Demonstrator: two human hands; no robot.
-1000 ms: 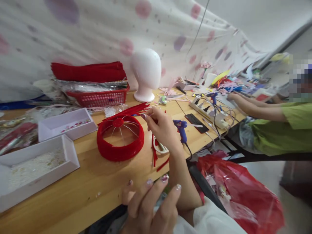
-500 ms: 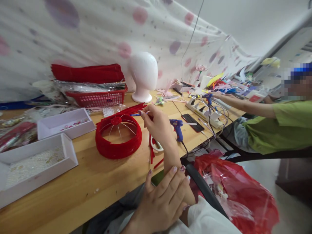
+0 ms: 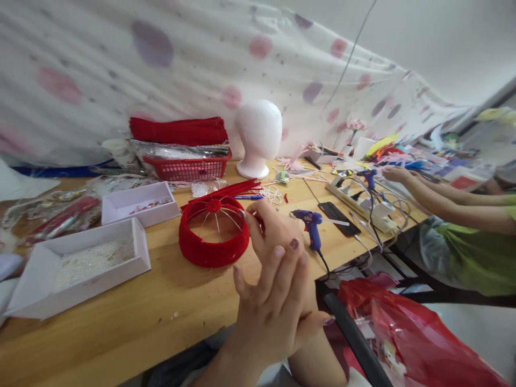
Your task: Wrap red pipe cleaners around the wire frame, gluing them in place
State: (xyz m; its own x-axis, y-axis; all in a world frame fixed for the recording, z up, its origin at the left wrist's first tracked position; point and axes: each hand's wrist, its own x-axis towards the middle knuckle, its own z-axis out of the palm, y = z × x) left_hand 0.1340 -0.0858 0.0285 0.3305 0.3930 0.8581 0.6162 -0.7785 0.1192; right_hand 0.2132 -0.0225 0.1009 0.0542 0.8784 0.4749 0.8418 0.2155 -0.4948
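Note:
My left hand (image 3: 268,309) lies across the back of my right hand and wrist, its fingers stretched out and holding nothing. My right hand (image 3: 272,226) hovers above the table with fingers loosely bent and apart; nothing shows in them, though part of the hand is covered. Just left of its fingertips sits a red fabric-covered ring frame (image 3: 213,252) with thin wire spokes meeting at a small red disc. Behind the frame lies a bunch of red fuzzy strips (image 3: 237,189). A blue glue gun (image 3: 313,228) stands to the right of my right hand.
White trays of beads (image 3: 143,244) and red gems (image 3: 173,207) are at left. Behind stand a red basket (image 3: 189,171) and a white foam head (image 3: 260,131). A phone (image 3: 341,217), power strip (image 3: 381,219) and cables are at right, near a co-worker's arm (image 3: 435,199).
My left hand has slid from my right forearm up onto the back of the right hand. The view has turned left, so the table's things appear further right.

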